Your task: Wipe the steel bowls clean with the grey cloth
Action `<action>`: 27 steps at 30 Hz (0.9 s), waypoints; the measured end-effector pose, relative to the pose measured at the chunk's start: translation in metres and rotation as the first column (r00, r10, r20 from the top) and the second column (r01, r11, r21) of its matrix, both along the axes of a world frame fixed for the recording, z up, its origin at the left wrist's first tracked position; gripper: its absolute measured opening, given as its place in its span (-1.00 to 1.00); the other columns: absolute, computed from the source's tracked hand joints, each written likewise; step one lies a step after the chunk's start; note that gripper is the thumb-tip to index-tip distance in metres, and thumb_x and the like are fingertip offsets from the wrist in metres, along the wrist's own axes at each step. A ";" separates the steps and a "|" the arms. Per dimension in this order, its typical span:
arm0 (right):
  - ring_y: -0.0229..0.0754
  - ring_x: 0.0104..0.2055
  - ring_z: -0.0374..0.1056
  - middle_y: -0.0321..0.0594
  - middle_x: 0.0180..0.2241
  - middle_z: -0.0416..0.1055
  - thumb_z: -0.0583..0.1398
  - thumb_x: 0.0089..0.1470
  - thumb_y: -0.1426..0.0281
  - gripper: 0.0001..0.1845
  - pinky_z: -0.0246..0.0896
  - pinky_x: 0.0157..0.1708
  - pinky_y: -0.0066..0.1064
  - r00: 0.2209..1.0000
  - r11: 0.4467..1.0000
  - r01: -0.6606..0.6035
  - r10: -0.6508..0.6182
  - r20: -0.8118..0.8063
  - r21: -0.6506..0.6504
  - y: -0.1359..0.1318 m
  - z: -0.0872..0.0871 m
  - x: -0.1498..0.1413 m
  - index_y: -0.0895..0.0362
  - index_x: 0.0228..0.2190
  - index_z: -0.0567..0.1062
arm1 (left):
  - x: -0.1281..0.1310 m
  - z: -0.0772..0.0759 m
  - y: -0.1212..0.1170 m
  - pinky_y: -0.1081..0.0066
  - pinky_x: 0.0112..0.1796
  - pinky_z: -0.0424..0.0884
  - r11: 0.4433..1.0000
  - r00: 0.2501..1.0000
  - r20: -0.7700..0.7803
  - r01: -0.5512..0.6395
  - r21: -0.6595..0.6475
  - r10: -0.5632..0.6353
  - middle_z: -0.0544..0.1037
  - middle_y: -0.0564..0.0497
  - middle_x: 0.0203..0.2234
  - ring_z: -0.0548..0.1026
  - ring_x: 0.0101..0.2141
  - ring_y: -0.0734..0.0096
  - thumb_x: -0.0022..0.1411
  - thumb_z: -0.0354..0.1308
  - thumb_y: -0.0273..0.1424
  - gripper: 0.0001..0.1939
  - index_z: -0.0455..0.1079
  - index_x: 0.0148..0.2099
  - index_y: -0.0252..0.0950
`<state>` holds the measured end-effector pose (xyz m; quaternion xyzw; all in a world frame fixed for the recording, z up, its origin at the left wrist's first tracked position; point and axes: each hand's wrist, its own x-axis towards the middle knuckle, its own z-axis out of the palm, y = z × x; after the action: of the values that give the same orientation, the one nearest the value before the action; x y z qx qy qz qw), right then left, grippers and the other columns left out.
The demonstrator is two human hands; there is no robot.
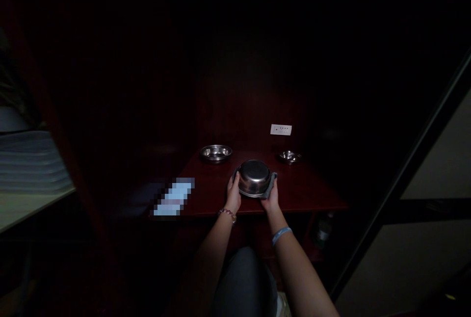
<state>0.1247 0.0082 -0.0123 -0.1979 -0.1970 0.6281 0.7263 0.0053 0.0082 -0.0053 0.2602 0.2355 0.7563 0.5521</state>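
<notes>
A shiny metal bowl [254, 176] is held upside down between both hands, above the front part of a dark red shelf [309, 194]. My left hand [233, 194] grips its left side, fingers closed at the rim. On the other side, my right hand [271, 198] presses a grey cloth [271, 186] against the bowl's right edge. Behind to the left, a wide metal bowl [216, 153] rests upright on the shelf. A smaller metal bowl [290, 157] sits at the back right.
A white socket plate [281, 130] is on the back wall. A pixelated bright patch [173, 198] lies left of the shelf. Stacked clear plastic containers [33, 162] stand on a ledge at far left. Below the shelf, at right, is a bottle [323, 232].
</notes>
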 end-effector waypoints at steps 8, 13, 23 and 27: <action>-0.11 -0.02 0.56 -0.23 -0.20 0.67 -0.01 0.30 0.10 -0.53 0.31 0.22 -0.13 0.999 1.000 -0.007 0.007 0.047 -0.001 0.000 0.001 -0.001 0.06 -0.20 0.61 | -0.002 0.002 0.002 0.17 0.26 0.25 0.998 0.997 0.072 0.002 -0.061 0.002 0.59 -0.12 0.06 0.46 0.17 0.18 0.24 0.30 -0.28 -0.75 0.56 -0.07 -0.28; -0.13 -0.02 0.55 -0.25 -0.22 0.67 -0.01 0.31 0.13 -0.54 0.31 0.22 -0.15 1.000 1.000 -0.009 0.009 0.017 -0.019 0.000 0.003 -0.001 0.07 -0.19 0.61 | -0.002 0.000 0.002 0.16 0.27 0.24 0.999 0.998 0.060 -0.010 -0.040 0.013 0.58 -0.12 0.08 0.45 0.18 0.17 0.22 0.32 -0.26 -0.71 0.57 -0.05 -0.28; -0.12 -0.06 0.56 -0.28 -0.24 0.67 0.01 0.29 0.12 -0.55 0.27 0.24 -0.14 1.000 1.000 -0.010 0.010 -0.014 -0.029 0.001 0.001 0.000 0.08 -0.22 0.61 | -0.002 0.000 0.002 0.15 0.25 0.27 0.998 0.998 0.056 -0.002 -0.065 0.006 0.59 -0.13 0.07 0.47 0.17 0.18 0.23 0.31 -0.25 -0.70 0.56 -0.04 -0.28; -0.12 -0.05 0.56 -0.29 -0.25 0.68 0.03 0.28 0.13 -0.58 0.29 0.22 -0.15 1.000 1.000 -0.001 0.001 -0.008 -0.008 0.003 0.000 0.000 0.07 -0.22 0.61 | -0.002 0.001 0.001 0.16 0.24 0.28 0.997 0.998 0.057 0.012 -0.073 -0.008 0.58 -0.13 0.08 0.47 0.17 0.17 0.25 0.29 -0.26 -0.72 0.56 -0.04 -0.28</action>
<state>0.1247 0.0109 -0.0128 -0.1981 -0.1920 0.6301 0.7259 0.0033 0.0091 -0.0043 0.2193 0.2460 0.7514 0.5716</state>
